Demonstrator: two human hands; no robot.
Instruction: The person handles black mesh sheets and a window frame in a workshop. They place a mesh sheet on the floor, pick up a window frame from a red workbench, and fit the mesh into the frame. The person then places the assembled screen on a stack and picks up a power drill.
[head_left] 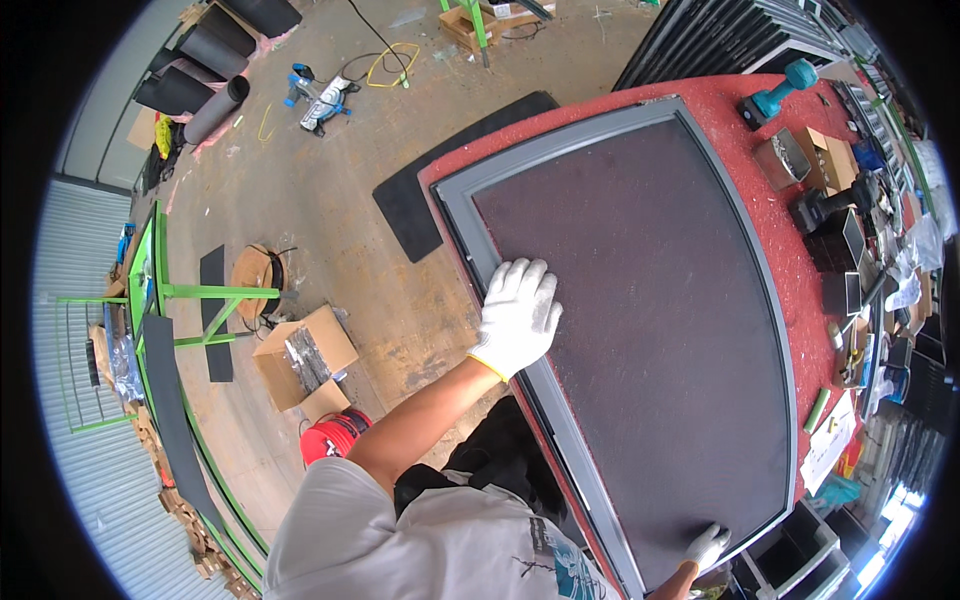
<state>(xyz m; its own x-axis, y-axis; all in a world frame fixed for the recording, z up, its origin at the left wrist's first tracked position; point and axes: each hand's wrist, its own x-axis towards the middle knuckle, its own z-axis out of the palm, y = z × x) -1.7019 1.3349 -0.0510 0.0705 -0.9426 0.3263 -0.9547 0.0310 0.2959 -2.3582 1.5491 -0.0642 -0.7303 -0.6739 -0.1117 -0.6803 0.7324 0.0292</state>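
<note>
1. Work in hand: large rectangular panel, dark brown-black sheet in a grey frame (650,320). Lies flat on the red fabric-covered bench (735,130), filling the centre-right of the frame.
2. Long axis: steep diagonal, upper centre of the picture down to lower right. Short end at top, near the bench's upper edge.
3. Left hand, white knit glove with yellow cuff (518,315): on the panel's left long side, about mid-picture, over the grey rail (562,430) and the sheet's edge. Fingers extended, close together, thumb off to the right; nothing seen enclosed. Pressing or just resting: can't tell.
4. Right hand, white glove (708,545): lower right of the picture, over the sheet near the right long side. Small and partly cut off by angle; can't tell if it grips or only touches.
5. Key relation: the sheet's middle is right of the left hand and up from the right hand. Hands sit on opposite long sides, offset along the long axis; left is nearer the middle.
6. Beside the panel, upper right: teal-and-black cordless drill (785,92). Right edge: white paper sheet (830,445), just beside a green cylinder (817,410).
</note>
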